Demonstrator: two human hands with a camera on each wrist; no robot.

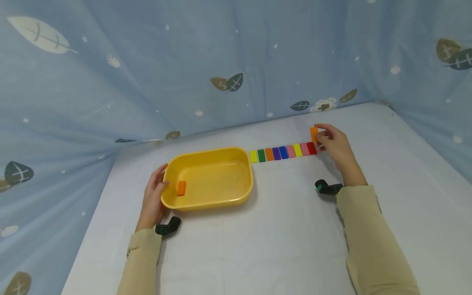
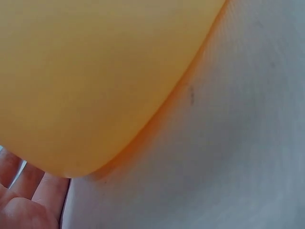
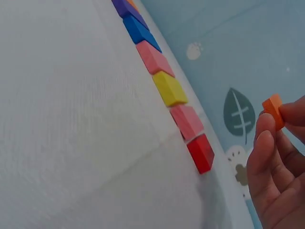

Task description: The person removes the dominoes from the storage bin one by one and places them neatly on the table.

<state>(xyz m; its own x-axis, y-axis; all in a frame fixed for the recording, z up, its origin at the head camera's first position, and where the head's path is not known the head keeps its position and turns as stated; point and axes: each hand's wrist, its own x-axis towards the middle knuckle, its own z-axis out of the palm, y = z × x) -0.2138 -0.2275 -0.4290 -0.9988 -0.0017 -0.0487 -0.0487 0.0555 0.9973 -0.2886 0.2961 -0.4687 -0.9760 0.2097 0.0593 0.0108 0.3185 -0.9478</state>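
Observation:
At the right end of a row of flat blocks, my right hand (image 1: pixel 333 145) pinches an orange block (image 1: pixel 314 134) between thumb and fingers. In the right wrist view that orange block (image 3: pixel 273 112) is held up, apart from the red block (image 3: pixel 201 153) at the row's end. My left hand (image 1: pixel 153 200) grips the left side of a yellow plastic basin (image 1: pixel 214 203), its thumb over the rim. One orange block (image 1: pixel 181 188) lies inside the basin near its left wall. The basin's outer wall (image 2: pixel 95 86) fills much of the left wrist view, partly hiding the fingers.
From the basin's right side, the row runs rightward: yellow (image 1: pixel 254 156), green (image 1: pixel 261 155), orange, purple, blue, pink, yellow, pink and red blocks. A white cloth (image 1: pixel 280 237) covers the table. Blue patterned fabric (image 1: pixel 199 53) hangs behind and at the sides.

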